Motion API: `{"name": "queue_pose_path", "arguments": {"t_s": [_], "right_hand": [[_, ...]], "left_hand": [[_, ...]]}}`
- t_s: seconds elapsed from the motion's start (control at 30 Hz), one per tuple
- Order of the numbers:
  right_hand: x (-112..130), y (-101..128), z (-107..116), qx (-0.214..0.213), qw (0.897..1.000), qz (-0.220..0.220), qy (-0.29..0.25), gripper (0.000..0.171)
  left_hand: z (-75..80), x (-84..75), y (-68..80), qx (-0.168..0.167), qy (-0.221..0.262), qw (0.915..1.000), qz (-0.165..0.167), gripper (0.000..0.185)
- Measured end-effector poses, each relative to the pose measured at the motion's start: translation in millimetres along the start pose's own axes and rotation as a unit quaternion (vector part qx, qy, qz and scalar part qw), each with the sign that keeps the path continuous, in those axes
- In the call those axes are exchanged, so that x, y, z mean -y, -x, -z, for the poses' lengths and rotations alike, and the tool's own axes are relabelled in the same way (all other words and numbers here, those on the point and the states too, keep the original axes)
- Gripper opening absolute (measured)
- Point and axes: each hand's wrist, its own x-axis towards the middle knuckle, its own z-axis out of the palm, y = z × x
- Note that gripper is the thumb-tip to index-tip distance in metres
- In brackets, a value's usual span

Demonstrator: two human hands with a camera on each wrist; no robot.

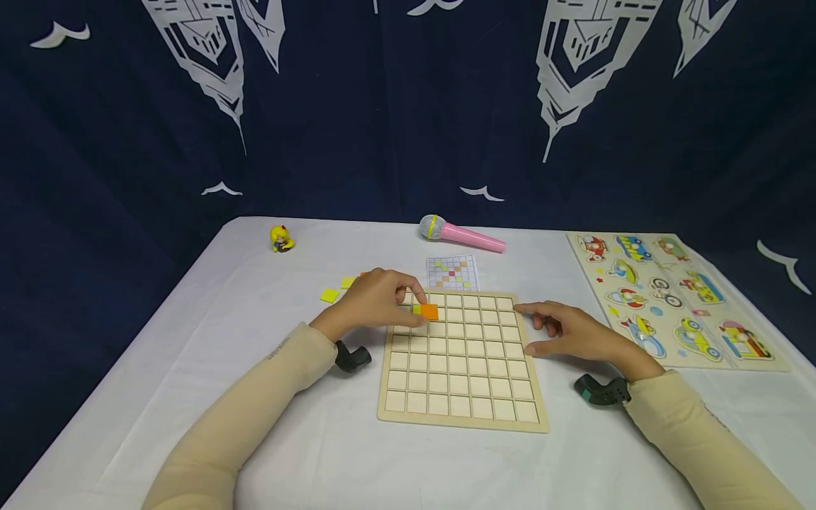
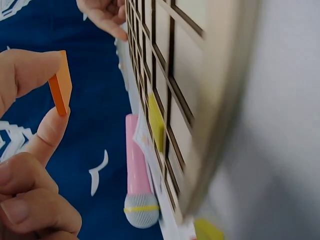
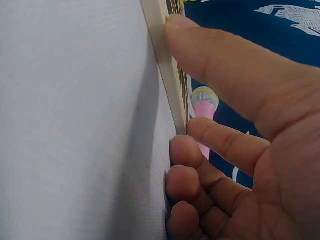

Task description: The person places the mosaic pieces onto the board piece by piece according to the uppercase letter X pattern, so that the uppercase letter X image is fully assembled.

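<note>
Between thumb and index finger, my left hand (image 1: 382,299) pinches an orange square tile (image 1: 430,312) above the upper left of a wooden grid board (image 1: 462,425). The left wrist view shows that tile (image 2: 62,85) edge-on, raised off the board. A yellow-green tile (image 2: 156,122) lies in one of the board's cells. At the board's right edge, the thumb and index fingertips of my right hand (image 1: 574,333) touch the rim; its other fingers are bent, beside the board in the right wrist view.
A printed pattern card (image 1: 452,269) lies just behind the board. Loose yellow-green tiles (image 1: 329,295) are left of it, partly hidden by my left hand. Farther back are a pink toy microphone (image 1: 468,235) and a small yellow figurine (image 1: 281,239). A picture puzzle board (image 1: 676,304) lies at right.
</note>
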Motion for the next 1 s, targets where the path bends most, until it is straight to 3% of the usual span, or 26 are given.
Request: {"name": "queue_pose_path", "arguments": {"t_s": [0.53,0.83,1.0], "right_hand": [[1,0,0,0.0,1.0,-0.001,0.005,0.071],[1,1,0,-0.001,1.0,0.002,0.009,0.07],[1,0,0,0.0,1.0,0.005,0.011,0.069]], "left_hand": [[-21.1,-26.9,-31.7,0.003,-0.017,0.9998,-0.003,0.029],[-32.3,-38.5,-48.3,0.001,0.016,0.9997,0.021,0.031],[-40.7,-44.7,-57.3,0.001,0.005,0.9992,0.04,0.029]]}}
